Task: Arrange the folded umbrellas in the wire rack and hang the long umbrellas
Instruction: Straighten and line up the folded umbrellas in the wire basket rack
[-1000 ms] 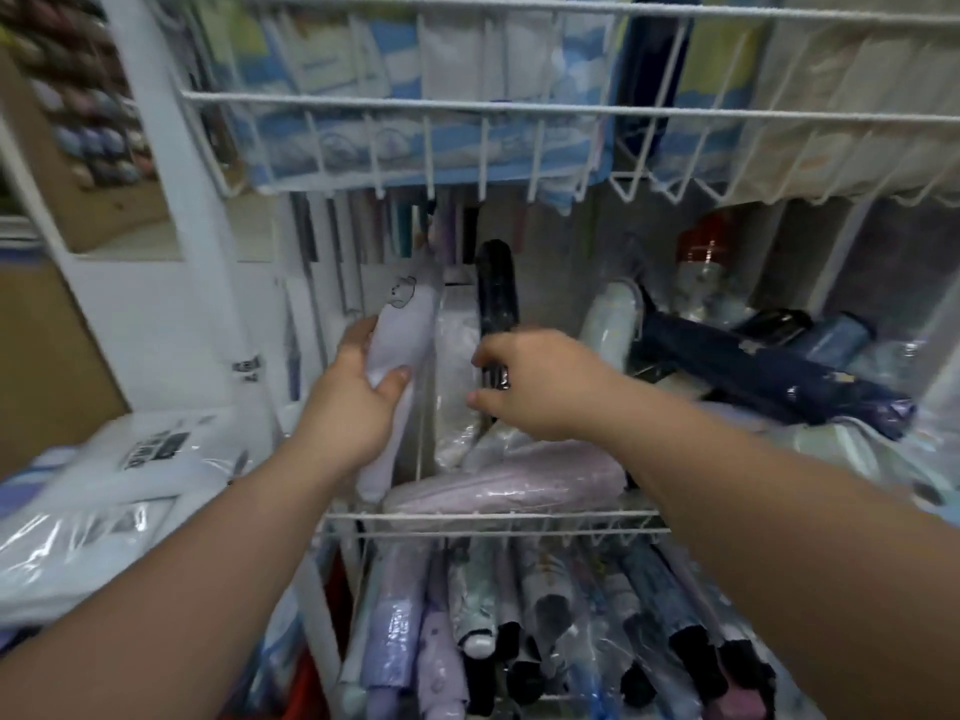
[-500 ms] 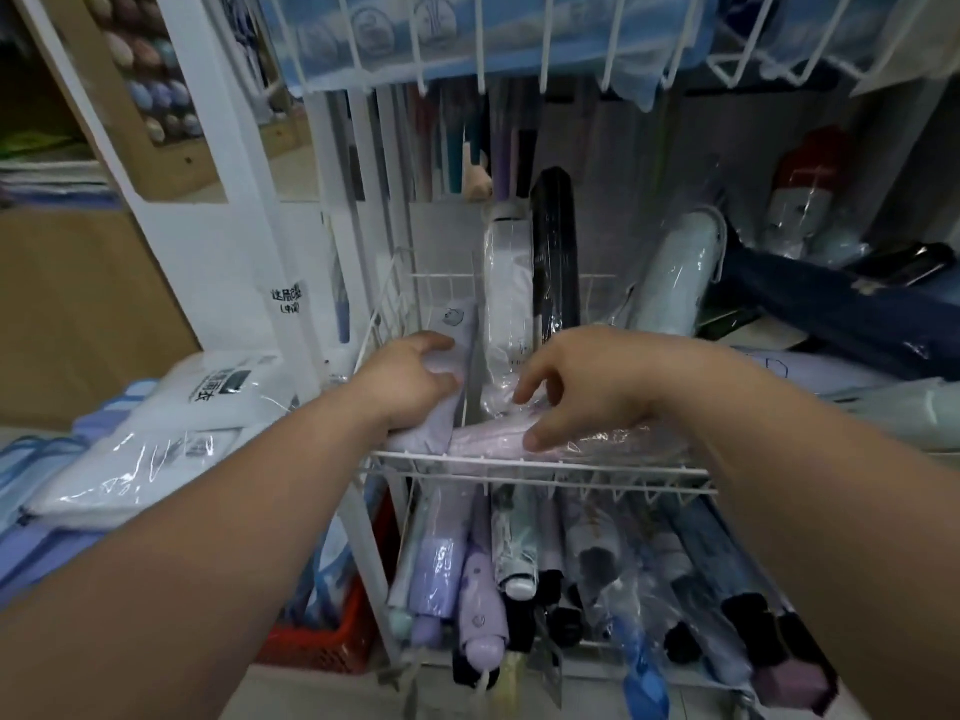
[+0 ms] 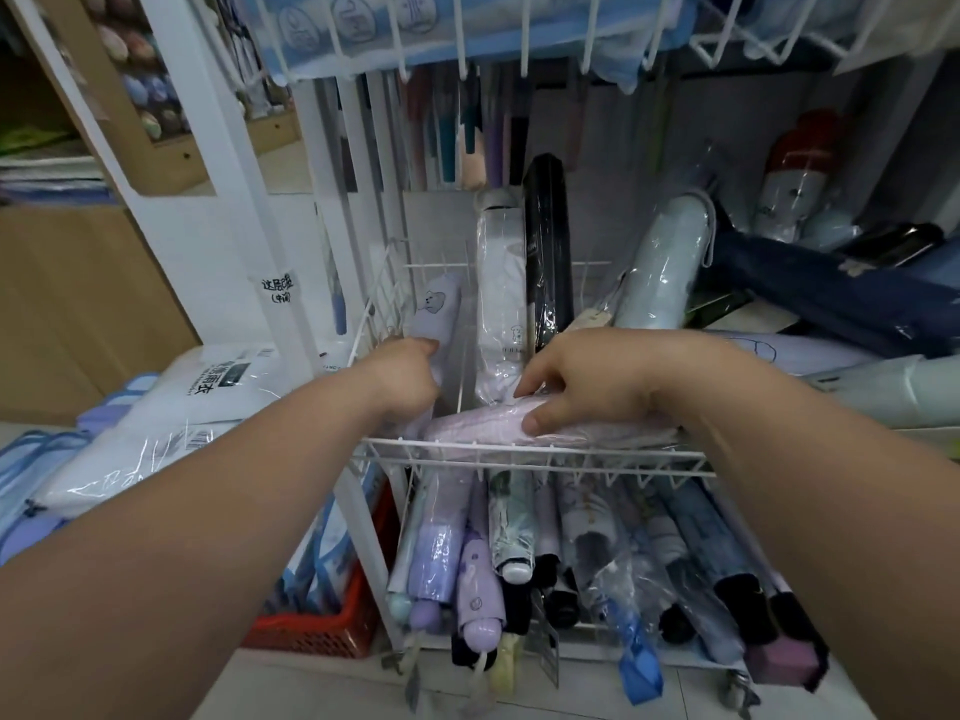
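A white wire rack [image 3: 530, 450] stands in front of me with folded umbrellas in its baskets. My left hand [image 3: 402, 379] grips a lilac folded umbrella with a bear print [image 3: 439, 311], leaning at the basket's left side. My right hand [image 3: 587, 379] rests with fingers curled on a pink plastic-wrapped umbrella [image 3: 483, 426] lying crosswise along the front rim. Behind it stand a white wrapped umbrella [image 3: 501, 283] and a black one [image 3: 545, 252], upright. Long umbrellas [image 3: 462, 122] hang behind the rack.
The lower basket holds several folded umbrellas [image 3: 519, 548]. Pale blue [image 3: 667, 262] and navy [image 3: 831, 298] umbrellas lie piled at the right. An upper wire basket [image 3: 519, 39] overhangs. Wrapped raincoat packs [image 3: 156, 423] and a red crate [image 3: 332, 621] sit at the left.
My right hand left the black upright umbrella and came down onto the pink crosswise one. My left hand lowered the lilac umbrella into the basket. The view tilted downward.
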`<action>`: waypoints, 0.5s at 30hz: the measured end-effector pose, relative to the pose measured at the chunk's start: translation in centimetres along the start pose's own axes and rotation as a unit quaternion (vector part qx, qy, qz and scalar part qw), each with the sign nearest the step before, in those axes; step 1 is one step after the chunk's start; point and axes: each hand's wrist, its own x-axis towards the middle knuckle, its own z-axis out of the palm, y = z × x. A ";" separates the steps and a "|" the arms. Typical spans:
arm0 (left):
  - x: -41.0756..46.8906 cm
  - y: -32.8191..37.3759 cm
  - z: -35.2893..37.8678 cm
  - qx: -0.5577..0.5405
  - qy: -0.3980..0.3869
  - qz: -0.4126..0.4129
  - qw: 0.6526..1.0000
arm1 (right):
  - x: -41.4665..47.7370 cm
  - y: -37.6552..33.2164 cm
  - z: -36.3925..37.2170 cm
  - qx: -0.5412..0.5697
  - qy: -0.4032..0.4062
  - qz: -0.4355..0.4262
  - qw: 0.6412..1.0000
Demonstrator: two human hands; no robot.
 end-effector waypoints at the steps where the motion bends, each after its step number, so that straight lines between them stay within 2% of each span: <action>1: -0.4 0.1 -0.1 -0.001 0.008 0.006 1.000 | 0.0 0.1 0.0 0.005 -0.001 0.002 1.000; 7: -3.4 0.1 -0.4 -0.118 0.130 0.065 0.982 | 0.0 -0.4 -0.4 -0.016 -0.037 -0.006 0.999; 12: -5.7 0.5 0.5 -0.225 0.092 0.088 0.966 | 0.1 -1.0 -0.6 -0.039 -0.046 -0.006 0.998; 15: -5.9 0.0 0.9 -0.255 0.101 0.097 0.957 | -0.3 -1.2 -1.0 -0.029 -0.025 -0.005 0.999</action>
